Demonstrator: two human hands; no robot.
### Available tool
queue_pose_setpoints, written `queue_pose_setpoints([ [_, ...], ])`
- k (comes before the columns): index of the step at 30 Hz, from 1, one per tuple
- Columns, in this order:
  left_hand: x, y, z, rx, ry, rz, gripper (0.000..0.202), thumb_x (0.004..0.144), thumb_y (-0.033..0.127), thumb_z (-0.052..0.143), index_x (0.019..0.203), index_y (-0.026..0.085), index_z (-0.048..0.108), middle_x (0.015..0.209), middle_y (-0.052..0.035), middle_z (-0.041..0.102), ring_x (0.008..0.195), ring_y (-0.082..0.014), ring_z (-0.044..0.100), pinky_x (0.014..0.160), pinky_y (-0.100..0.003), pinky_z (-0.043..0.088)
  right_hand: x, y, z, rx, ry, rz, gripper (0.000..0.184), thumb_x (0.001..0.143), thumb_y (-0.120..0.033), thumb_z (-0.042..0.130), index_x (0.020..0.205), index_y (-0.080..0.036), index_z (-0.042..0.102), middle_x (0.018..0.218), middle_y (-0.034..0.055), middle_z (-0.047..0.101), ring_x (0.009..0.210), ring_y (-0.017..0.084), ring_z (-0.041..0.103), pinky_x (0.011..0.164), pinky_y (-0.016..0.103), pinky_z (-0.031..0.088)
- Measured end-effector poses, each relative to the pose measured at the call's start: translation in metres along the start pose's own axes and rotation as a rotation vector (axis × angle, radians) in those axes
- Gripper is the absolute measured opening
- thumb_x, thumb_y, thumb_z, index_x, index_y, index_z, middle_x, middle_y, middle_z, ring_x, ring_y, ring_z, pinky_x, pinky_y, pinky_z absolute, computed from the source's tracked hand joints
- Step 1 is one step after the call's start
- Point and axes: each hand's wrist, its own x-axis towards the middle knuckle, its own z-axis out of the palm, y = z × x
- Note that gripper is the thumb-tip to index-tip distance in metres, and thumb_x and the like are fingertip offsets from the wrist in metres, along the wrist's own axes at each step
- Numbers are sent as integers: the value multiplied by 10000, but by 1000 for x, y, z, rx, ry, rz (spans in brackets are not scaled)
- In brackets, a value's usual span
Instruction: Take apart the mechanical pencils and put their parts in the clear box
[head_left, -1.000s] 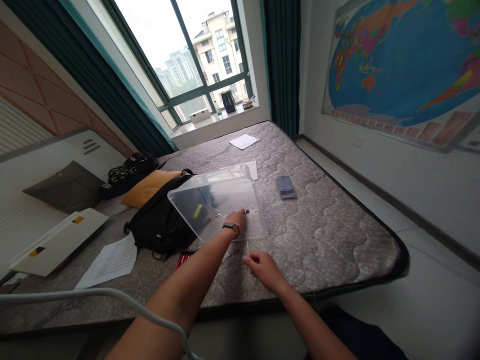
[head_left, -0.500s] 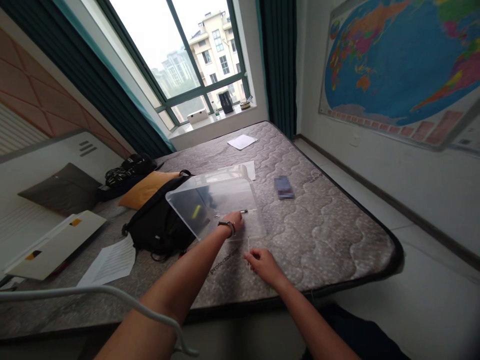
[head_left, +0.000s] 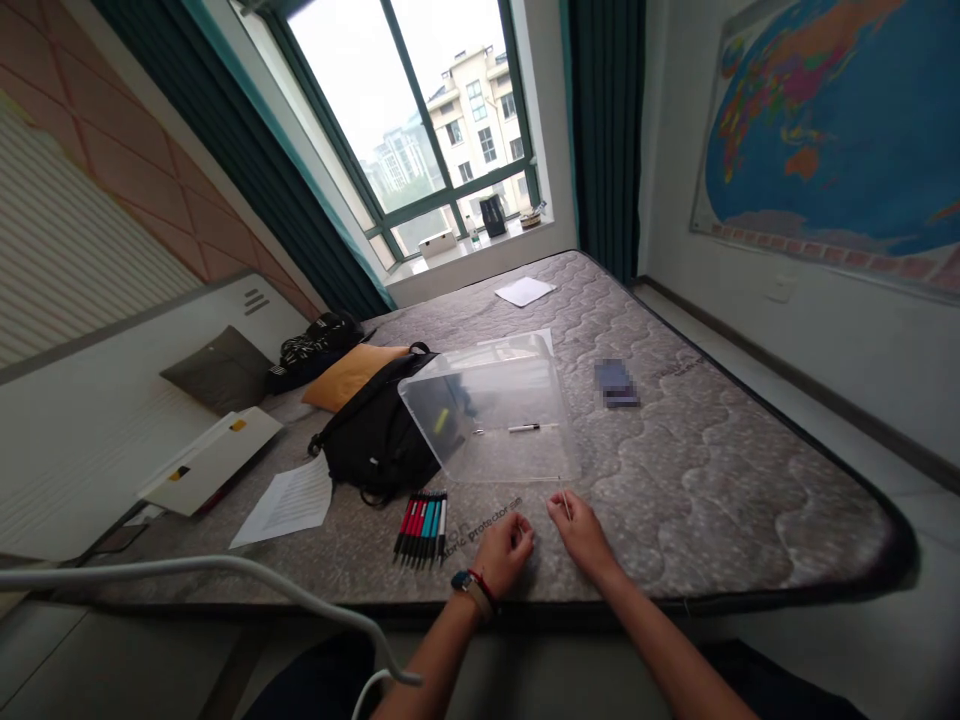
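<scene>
A thin white rod was found pinched by the right hand; the left hand was curled, any contents undeterminable, pens lying at its 9 o'clock.

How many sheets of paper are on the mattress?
3 sheets: one near the window, one partly under the clear plastic sheet, one beside the black backpack. More may be hidden.

thin item at right hand, unclear

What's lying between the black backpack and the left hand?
In the head view, a row of pens lies on the mattress between the black backpack and the left hand.
</scene>
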Motion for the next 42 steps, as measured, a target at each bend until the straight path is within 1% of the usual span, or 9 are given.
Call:
queue_pose_setpoints([
  [3,-20,-4,12,-80,79,-32,152,870,307,518,835,190,608,657,19,569,609,-134,503,586,-248,339,-10,-3,5,-45,-142,-27,294,814,-456,576,808,-168,635,677,28,623,648,189,557,644,294,429],
  [8,-14,2,14,-209,148,-56,175,855,320,535,794,177,616,629,27,540,605,-133,483,584,-245,339,-17,-9,5,-46,-281,-71,379,823,-531,607,790,-161,681,671,30,648,657,195,569,625,282,417],
  [16,0,13,17,-242,135,-43,228,854,368,561,806,161,644,649,15,567,604,-127,489,595,-246,372,-11,-11,-6,-49,-176,-112,347,844,-489,567,725,-168,624,724,63,661,721,221,585,697,305,424],
  [20,11,5,16,-282,148,0,254,844,408,608,858,158,649,669,19,580,639,-126,521,642,-251,414,-9,-21,-13,-64,-95,-116,334,863,-476,532,751,-169,606,744,50,647,735,203,576,695,285,414],
  [24,23,-13,20,-616,128,-100,342,832,309,625,1130,145,592,899,-52,702,743,-139,620,705,-267,487,-6,-27,-17,-59,-30,-92,351,861,-480,534,792,-153,641,776,53,665,749,197,583,723,283,420],
  [27,24,-23,25,-956,86,-141,494,840,261,647,1301,168,499,1158,-126,697,969,-186,677,822,-302,519,-5,-27,-18,-38,-20,-96,342,856,-468,551,791,-150,658,785,58,684,771,204,597,755,290,430],
  [32,21,-31,22,-1345,76,-133,785,766,198,778,1430,257,363,1344,-132,613,1260,-241,564,1039,-396,444,-4,-22,-16,3,-17,-112,316,854,-436,580,758,-152,681,758,57,702,763,211,617,764,303,434],
  [36,22,-29,20,-1317,40,-173,757,693,184,839,1356,209,474,1283,-154,651,1211,-280,604,1050,-450,440,-4,-19,-14,12,-40,-126,296,858,-418,592,765,-159,701,766,49,713,769,210,629,770,303,439],
  [42,19,-11,27,-1049,37,-124,561,662,255,859,1165,141,640,1112,-155,734,1090,-305,675,992,-476,499,0,-14,-11,42,21,-116,262,850,-389,605,791,-154,703,772,46,710,770,211,630,760,301,448],
])
